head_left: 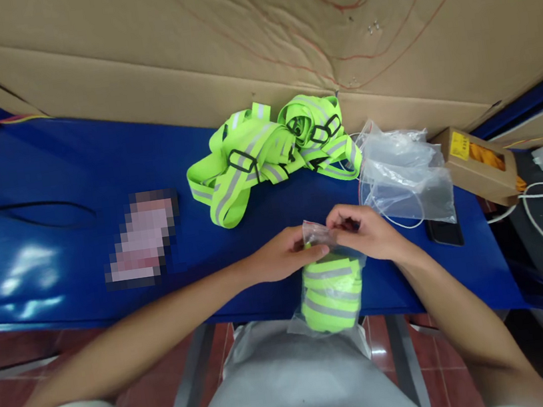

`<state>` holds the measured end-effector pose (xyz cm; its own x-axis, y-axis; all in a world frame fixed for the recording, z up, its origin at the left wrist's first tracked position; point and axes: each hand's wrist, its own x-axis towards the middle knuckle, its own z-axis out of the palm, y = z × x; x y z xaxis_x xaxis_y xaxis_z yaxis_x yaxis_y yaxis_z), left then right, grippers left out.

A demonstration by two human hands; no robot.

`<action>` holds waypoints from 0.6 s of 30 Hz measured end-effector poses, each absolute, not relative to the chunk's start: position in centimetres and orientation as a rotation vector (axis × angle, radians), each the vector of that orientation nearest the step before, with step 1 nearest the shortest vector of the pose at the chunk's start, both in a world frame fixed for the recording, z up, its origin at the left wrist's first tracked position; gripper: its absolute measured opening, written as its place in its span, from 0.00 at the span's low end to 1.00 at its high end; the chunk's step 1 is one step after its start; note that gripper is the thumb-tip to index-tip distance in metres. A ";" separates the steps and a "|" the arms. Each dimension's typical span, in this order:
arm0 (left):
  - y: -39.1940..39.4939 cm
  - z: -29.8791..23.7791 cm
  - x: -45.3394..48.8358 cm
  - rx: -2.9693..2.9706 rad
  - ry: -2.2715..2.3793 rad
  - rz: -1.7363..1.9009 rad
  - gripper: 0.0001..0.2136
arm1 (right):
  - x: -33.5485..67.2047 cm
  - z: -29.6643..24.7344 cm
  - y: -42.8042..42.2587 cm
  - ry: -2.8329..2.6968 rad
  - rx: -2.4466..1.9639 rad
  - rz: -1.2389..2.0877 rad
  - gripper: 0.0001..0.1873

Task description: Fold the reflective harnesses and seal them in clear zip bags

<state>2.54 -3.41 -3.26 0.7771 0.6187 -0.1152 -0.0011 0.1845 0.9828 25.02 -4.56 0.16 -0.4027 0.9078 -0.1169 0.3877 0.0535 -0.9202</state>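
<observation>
Here, a clear plastic bag [314, 231] is pinched in closed grips by left hand [283, 254] and right hand [369, 233]. Striped lime-green webbing [332, 297] is enclosed.

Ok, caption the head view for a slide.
Left hand and right hand at the top of a clear bag of yellow-green reflective strap, loose straps behind on a blue table.

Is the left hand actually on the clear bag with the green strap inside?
Touching. The head view shows it: the left hand grips the upper part of the clear bag, thumb lying across the plastic.
</observation>
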 end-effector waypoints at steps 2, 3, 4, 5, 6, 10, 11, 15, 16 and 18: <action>-3.5 -3.1 2.7 1.298 0.578 0.489 0.17 | 25.0 0.2 -4.5 -1.819 -1.304 1.335 0.02; -3.5 -3.0 2.7 1.266 0.592 0.516 0.17 | 25.0 0.3 -4.5 -1.813 -1.308 1.335 0.02; -3.4 -2.9 2.8 1.233 0.611 0.552 0.18 | 25.1 0.3 -4.5 -1.807 -1.314 1.336 0.03; -3.4 -2.8 2.8 1.212 0.636 0.590 0.18 | 25.1 0.4 -4.5 -1.804 -1.320 1.337 0.04; -3.4 -2.7 2.7 1.212 0.667 0.622 0.18 | 25.2 0.4 -4.4 -1.802 -1.323 1.342 0.04; -3.3 -2.6 2.6 1.357 0.757 0.669 0.16 | 25.5 0.5 -4.4 -1.823 -1.312 1.372 0.06; -3.4 -2.6 2.6 1.379 0.756 0.668 0.15 | 25.6 0.5 -4.4 -1.835 -1.308 1.371 0.06; -3.6 -2.7 2.6 1.352 0.727 0.656 0.15 | 25.8 0.6 -4.5 -1.899 -1.283 1.306 0.02; -3.6 -2.7 2.7 1.318 0.724 0.650 0.15 | 25.8 0.6 -4.5 -1.905 -1.283 1.287 0.02; -3.7 -2.7 2.7 1.225 0.723 0.635 0.15 | 25.8 0.6 -4.4 -1.907 -1.298 1.256 0.03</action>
<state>2.71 -3.74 -2.68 0.6235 0.7676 -0.1481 -0.0472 0.2260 0.9730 25.82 -4.40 0.56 -0.4136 0.9065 -0.0847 0.4357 0.1153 -0.8927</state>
